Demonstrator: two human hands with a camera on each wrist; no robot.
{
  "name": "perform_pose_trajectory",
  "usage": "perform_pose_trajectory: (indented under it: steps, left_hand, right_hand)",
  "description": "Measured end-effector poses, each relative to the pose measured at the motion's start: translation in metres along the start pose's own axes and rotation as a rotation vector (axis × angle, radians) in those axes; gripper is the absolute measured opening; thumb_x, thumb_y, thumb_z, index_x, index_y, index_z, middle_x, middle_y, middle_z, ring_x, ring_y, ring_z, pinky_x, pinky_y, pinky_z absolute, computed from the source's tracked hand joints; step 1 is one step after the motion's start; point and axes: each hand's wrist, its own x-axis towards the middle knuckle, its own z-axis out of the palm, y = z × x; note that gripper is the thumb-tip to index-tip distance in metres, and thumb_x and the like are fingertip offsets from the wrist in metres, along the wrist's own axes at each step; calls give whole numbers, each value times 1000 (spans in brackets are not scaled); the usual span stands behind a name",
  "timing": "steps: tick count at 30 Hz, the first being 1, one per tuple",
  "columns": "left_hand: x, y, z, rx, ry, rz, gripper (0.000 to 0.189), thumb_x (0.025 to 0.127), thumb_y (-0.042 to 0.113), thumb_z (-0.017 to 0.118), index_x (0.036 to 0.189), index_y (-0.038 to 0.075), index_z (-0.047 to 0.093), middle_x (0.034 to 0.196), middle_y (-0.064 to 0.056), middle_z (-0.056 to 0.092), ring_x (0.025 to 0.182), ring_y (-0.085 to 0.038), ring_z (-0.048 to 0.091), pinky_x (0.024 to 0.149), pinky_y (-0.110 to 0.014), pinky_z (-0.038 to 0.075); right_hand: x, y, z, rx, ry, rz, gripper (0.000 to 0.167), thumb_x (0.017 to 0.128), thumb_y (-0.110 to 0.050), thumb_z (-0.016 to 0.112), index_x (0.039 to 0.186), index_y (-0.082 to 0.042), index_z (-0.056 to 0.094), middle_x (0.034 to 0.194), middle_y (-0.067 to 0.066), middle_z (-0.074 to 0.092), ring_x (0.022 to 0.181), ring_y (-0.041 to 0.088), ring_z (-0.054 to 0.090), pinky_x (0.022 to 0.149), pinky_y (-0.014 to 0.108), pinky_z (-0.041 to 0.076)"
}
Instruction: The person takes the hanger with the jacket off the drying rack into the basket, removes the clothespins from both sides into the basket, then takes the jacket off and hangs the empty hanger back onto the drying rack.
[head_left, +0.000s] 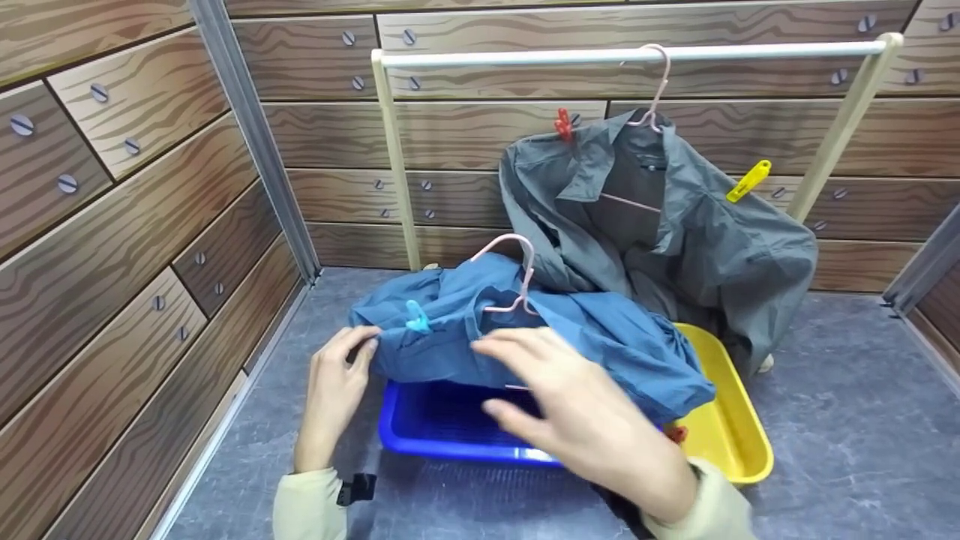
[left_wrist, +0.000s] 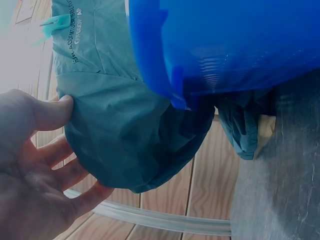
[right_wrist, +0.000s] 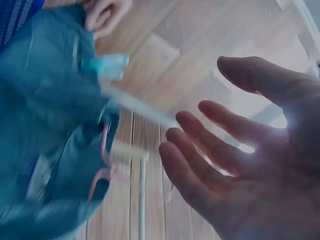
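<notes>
A blue shirt [head_left: 442, 356] on a pink hanger [head_left: 529, 274] lies bunched over the baskets. A light-blue clothespin [head_left: 417, 318] is clipped near its left shoulder; printed lettering shows beside it in the left wrist view. My left hand [head_left: 337, 382] pinches the shirt's left edge, thumb [left_wrist: 60, 111] on the near face and fingers partly behind the cloth. Above the shirt's front and the blue basket, my right hand [head_left: 577, 405] hovers with fingers apart, holding nothing. In the right wrist view the right palm [right_wrist: 265, 175] is apart from the cloth.
Behind, a grey shirt [head_left: 720, 262] hangs from a rack's white rod [head_left: 510, 58], with a red clothespin [head_left: 563, 124] and a yellow clothespin [head_left: 749, 181] on its shoulders. A blue basket [head_left: 465, 450] and a yellow basket [head_left: 757, 450] stand underneath. Wood-patterned walls surround the grey surface.
</notes>
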Motion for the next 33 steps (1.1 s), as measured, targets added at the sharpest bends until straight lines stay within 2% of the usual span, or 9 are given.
perform_pose_trajectory:
  steps: [4, 9, 17, 22, 25, 28, 33]
  left_hand:
    - [1, 0, 2, 10, 8, 11, 14, 92, 0, 66, 100, 8, 74, 89, 0, 68, 76, -15, 59, 70, -37, 48]
    - [1, -1, 2, 24, 12, 25, 13, 92, 1, 66, 99, 8, 74, 90, 0, 68, 78, -16, 61, 72, -40, 48]
    - [1, 0, 1, 4, 5, 4, 13, 93, 2, 66, 100, 9, 74, 89, 1, 67, 77, -14, 59, 72, -42, 49]
    - [1, 1, 2, 7, -2, 3, 13, 92, 3, 67, 100, 9, 74, 88, 2, 66, 77, -14, 59, 71, -36, 48]
    - [2, 1, 2, 4, 5, 5, 14, 92, 2, 67, 100, 10, 74, 87, 2, 65, 76, -13, 58, 71, -36, 48]
    - [2, 1, 2, 0, 13, 7, 14, 91, 1, 67, 101, 9, 74, 86, 2, 65, 74, -13, 57, 70, -38, 48]
    - [0, 0, 1, 1, 11, 6, 14, 91, 0, 67, 101, 8, 74, 86, 2, 65, 74, -14, 57, 69, -39, 48]
  right_hand:
    - [25, -6, 11, -79, -56, -67, 50, 92, -30, 70, 137, -15, 55, 134, -1, 55, 124, 15, 49, 101, 36, 43]
    - [53, 1, 30, -163, -97, -102, 50, 92, -28, 69, 137, -11, 55, 134, 3, 55, 121, 19, 51, 97, 35, 46]
    - [90, 23, 60, -189, -168, -43, 50, 94, -30, 67, 138, -10, 53, 135, 4, 56, 119, 21, 52, 89, 38, 50]
    - [97, 27, 69, -187, -136, -34, 43, 94, -29, 68, 132, -10, 59, 121, 4, 63, 108, 19, 56, 78, 37, 53]
    - [99, 28, 71, -207, -98, -51, 37, 92, -27, 70, 124, -9, 64, 113, 3, 65, 102, 19, 58, 74, 35, 53]
    - [100, 29, 73, -227, -60, -82, 32, 91, -25, 72, 118, -9, 67, 107, 2, 66, 98, 19, 59, 72, 35, 53]
    - [100, 30, 74, -186, -25, -120, 24, 91, -21, 71, 111, -9, 67, 103, 2, 66, 94, 18, 59, 73, 33, 52]
